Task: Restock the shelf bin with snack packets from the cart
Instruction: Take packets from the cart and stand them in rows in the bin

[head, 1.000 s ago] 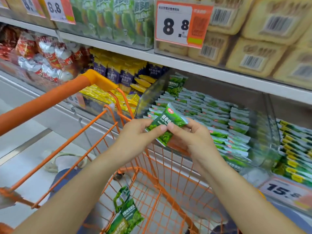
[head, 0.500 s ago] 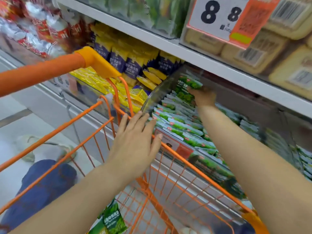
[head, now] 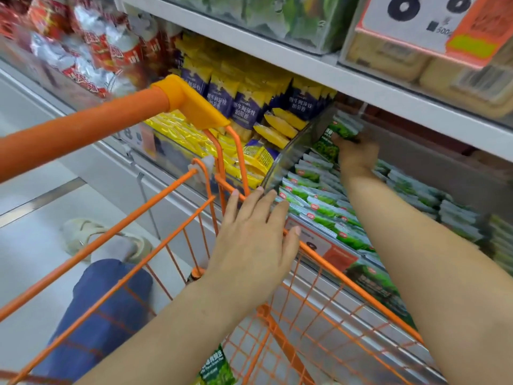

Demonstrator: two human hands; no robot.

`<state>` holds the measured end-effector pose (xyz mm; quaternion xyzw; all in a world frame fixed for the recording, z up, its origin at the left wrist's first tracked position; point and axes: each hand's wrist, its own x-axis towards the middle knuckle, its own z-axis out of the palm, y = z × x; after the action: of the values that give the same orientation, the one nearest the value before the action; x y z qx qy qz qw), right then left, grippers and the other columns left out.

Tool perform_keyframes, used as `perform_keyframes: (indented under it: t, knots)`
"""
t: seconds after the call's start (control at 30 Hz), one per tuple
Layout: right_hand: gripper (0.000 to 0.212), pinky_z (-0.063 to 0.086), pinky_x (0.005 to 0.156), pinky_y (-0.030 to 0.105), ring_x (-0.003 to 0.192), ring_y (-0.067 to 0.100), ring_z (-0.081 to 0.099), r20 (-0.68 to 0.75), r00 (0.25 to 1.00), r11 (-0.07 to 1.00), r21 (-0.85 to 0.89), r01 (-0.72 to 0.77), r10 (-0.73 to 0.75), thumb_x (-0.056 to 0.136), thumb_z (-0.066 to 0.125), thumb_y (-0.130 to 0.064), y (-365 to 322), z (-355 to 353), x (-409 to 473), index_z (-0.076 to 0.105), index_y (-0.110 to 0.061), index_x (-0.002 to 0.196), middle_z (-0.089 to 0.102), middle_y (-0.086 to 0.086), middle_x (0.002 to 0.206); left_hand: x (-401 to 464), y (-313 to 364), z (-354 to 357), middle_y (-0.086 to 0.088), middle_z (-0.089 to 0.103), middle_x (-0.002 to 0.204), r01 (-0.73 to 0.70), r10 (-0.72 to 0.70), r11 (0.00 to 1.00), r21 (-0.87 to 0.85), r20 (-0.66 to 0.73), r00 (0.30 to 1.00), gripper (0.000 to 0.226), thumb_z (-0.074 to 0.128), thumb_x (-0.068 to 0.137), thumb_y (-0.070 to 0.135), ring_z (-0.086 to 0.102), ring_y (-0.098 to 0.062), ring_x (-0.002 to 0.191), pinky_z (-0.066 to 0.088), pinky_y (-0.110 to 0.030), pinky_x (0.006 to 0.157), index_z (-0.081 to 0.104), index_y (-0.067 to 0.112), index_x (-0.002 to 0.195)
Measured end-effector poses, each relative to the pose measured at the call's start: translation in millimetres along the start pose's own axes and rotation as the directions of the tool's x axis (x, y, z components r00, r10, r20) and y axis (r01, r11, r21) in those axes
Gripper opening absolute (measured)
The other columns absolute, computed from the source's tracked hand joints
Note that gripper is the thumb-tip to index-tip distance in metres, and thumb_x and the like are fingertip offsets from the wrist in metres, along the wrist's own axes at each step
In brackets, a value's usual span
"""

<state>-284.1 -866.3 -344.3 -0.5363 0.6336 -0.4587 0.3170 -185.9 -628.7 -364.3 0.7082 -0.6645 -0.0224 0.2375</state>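
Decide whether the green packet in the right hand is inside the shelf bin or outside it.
Inside: the right hand holds the green packet at the shelf bin's back, over stacked packets.

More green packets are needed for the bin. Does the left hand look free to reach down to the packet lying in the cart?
Probably yes. The left hand is open and empty above the cart, and the green packet lies below it inside the open-topped basket with nothing covering it.

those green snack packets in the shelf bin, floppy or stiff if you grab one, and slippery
Probably floppy: the green packet gripped by the right hand is a thin flat pouch. Likely light, since it is held far back in the bin by the fingers alone. Possibly slippery: the wrappers look glossy, and the rows of packets lean overlapped, so a push may slide them.
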Motion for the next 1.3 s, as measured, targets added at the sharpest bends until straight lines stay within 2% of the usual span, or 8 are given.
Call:
perform_keyframes:
  t: [0.2, 0.4, 0.57, 0.77, 0.87, 1.0, 1.13, 1.3]
  knots:
    - [0.056, 0.042, 0.090, 0.027, 0.115, 0.025, 0.051, 0.069, 0.997, 0.993, 0.113, -0.024, 0.016, 0.091, 0.065, -0.018, -2, 1, 12, 0.041, 0.001, 0.137, 0.051, 0.016, 0.132, -1, 0, 0, -0.005, 0.053, 0.140, -0.001, 0.001, 1.000, 0.025, 0.006, 1.000, 0.055, 0.025, 0.097, 0.045, 0.038, -0.023, 0.137, 0.003, -0.041, 0.117, 0.057, 0.017, 0.131]
    - [0.062, 0.041, 0.090, 0.027, 0.120, 0.029, 0.052, 0.152, 0.975, 0.952, -0.235, 0.196, -0.163, 0.088, 0.068, -0.029, 13, -2, 20, 0.039, -0.008, 0.139, 0.053, 0.012, 0.133, 0, -2, 0, -0.006, 0.054, 0.138, -0.021, 0.021, 0.999, 0.027, 0.017, 1.000, 0.055, 0.025, 0.098, 0.045, 0.041, -0.024, 0.135, -0.001, -0.037, 0.113, 0.057, 0.016, 0.131]
    - [0.088, 0.045, 0.095, 0.034, 0.119, 0.030, 0.050, 0.063, 0.987, 0.968, -0.192, 0.160, -0.150, 0.081, 0.073, -0.037, 17, -4, 14, 0.023, -0.005, 0.146, 0.048, 0.017, 0.132, 1, -3, -1, -0.002, 0.042, 0.148, -0.025, 0.025, 1.000, 0.014, 0.021, 0.999, 0.064, 0.013, 0.095, 0.051, 0.027, -0.019, 0.142, -0.010, -0.033, 0.115, 0.047, 0.021, 0.140]
    - [0.046, 0.048, 0.090, 0.032, 0.108, 0.021, 0.058, 0.145, 0.971, 0.981, -0.002, 0.193, -0.191, 0.091, 0.061, -0.018, 4, -43, -53, 0.045, -0.013, 0.134, 0.059, 0.008, 0.122, 4, -1, -18, -0.001, 0.008, 0.162, -0.009, 0.000, 0.999, 0.047, 0.179, 0.984, 0.059, 0.019, 0.101, 0.053, 0.001, -0.015, 0.148, -0.006, -0.036, 0.118, 0.019, 0.023, 0.152]
    - [0.018, 0.047, 0.079, 0.024, 0.086, 0.007, 0.058, 0.280, 0.866, 0.910, 0.103, 0.401, -0.413, 0.093, 0.059, -0.016, 1, -83, -122, 0.057, -0.020, 0.110, 0.062, -0.006, 0.095, -8, 3, -44, -0.009, 0.003, 0.162, -0.101, 0.050, 0.981, 0.165, 0.284, 0.958, 0.061, 0.028, 0.101, 0.048, 0.006, -0.024, 0.148, 0.011, -0.040, 0.120, 0.016, 0.017, 0.153]
    - [0.011, 0.047, 0.061, 0.026, 0.062, 0.007, 0.059, 0.577, 0.628, 0.813, 0.118, 0.570, -0.523, 0.089, 0.055, -0.036, 2, -116, -202, 0.061, -0.029, 0.085, 0.065, -0.007, 0.071, -59, -2, -72, -0.005, 0.056, 0.127, -0.158, 0.053, 0.967, 0.199, 0.452, 0.890, 0.042, 0.025, 0.100, 0.041, 0.052, -0.027, 0.118, 0.044, -0.039, 0.094, 0.046, 0.020, 0.130]
    - [0.023, 0.048, 0.075, 0.030, 0.091, 0.013, 0.063, 0.954, 0.270, 0.399, -0.200, 0.895, -0.128, 0.092, 0.050, -0.046, 22, -91, -244, 0.061, -0.033, 0.106, 0.067, -0.013, 0.091, -104, -23, -66, -0.006, 0.059, 0.122, -0.141, -0.075, 0.949, 0.283, 0.633, 0.771, 0.033, 0.039, 0.101, 0.030, 0.056, -0.026, 0.113, 0.046, -0.035, 0.085, 0.043, 0.022, 0.133]
    - [0.046, 0.045, 0.071, 0.037, 0.112, 0.030, 0.054, 0.993, 0.101, 0.187, -0.110, 0.976, 0.058, 0.093, 0.051, -0.019, 78, -26, -268, 0.042, -0.021, 0.137, 0.053, 0.007, 0.129, -117, -39, -42, -0.008, 0.057, 0.126, -0.092, -0.238, 0.895, 0.437, 0.641, 0.730, 0.036, 0.039, 0.102, 0.020, 0.057, -0.026, 0.113, 0.046, -0.035, 0.078, 0.041, 0.016, 0.137]
